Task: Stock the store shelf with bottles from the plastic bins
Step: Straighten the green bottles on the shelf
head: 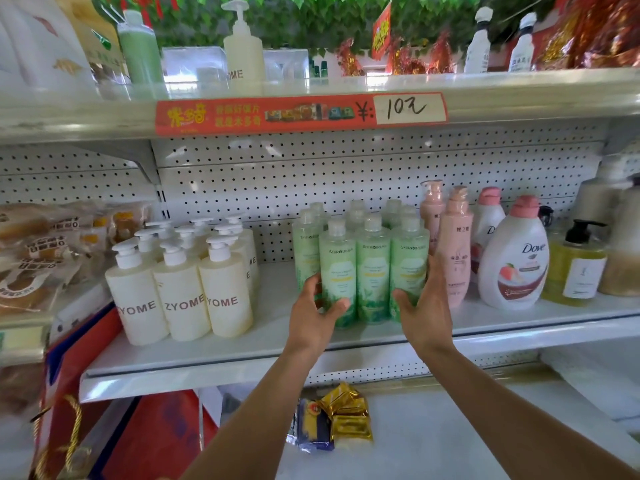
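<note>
Both hands were up at the middle shelf (346, 344), bracketing the front row of three green bottles (372, 271) that stood upright near the shelf's front edge. The left hand (313, 315) curled round the lower part of the leftmost green bottle (337, 268), thumb across its front. The right hand (424, 306) lay against the outer side of the rightmost green bottle (408, 265), fingers fairly straight and reaching behind it; whether they truly wrapped it could not be told from this angle. More green bottles stood in rows behind the front three. To the left, well apart, stood a cluster of cream pump bottles (180, 292) marked ZYOME. Just right of the green group stood two pink pump bottles (453, 247), then a white Dove bottle (514, 258). A red price strip (301, 114) ran along the shelf above.
</note>
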A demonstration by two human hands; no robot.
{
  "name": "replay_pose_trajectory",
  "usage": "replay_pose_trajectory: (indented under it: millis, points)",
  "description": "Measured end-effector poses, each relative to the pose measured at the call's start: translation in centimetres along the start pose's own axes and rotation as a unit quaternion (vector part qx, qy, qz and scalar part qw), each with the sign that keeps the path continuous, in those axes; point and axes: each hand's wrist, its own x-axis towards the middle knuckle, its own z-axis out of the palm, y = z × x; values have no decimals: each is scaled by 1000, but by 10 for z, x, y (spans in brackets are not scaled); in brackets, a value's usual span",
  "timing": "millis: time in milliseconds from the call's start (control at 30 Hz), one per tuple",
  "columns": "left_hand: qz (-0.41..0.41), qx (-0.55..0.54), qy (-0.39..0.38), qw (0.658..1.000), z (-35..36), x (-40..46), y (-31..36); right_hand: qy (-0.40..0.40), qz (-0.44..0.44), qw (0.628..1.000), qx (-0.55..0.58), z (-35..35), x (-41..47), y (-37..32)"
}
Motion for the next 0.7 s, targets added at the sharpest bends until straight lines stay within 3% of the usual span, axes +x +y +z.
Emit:
replay_pose_trajectory:
  millis: [367, 500, 567, 700]
  points:
    - [5, 0, -17, 1000, 22, -6, 9, 13, 18, 999, -41, -15, 3, 7]
    - [28, -5, -5, 1000, 21, -10, 8, 91, -104, 989, -50, -8, -9, -12]
    - [40, 6, 29, 999, 15, -11, 2, 59, -175, 982, -24, 0, -20, -29]
    - [72, 7, 97, 993, -11, -5, -8, -121, -208, 970, 19, 30, -45, -63]
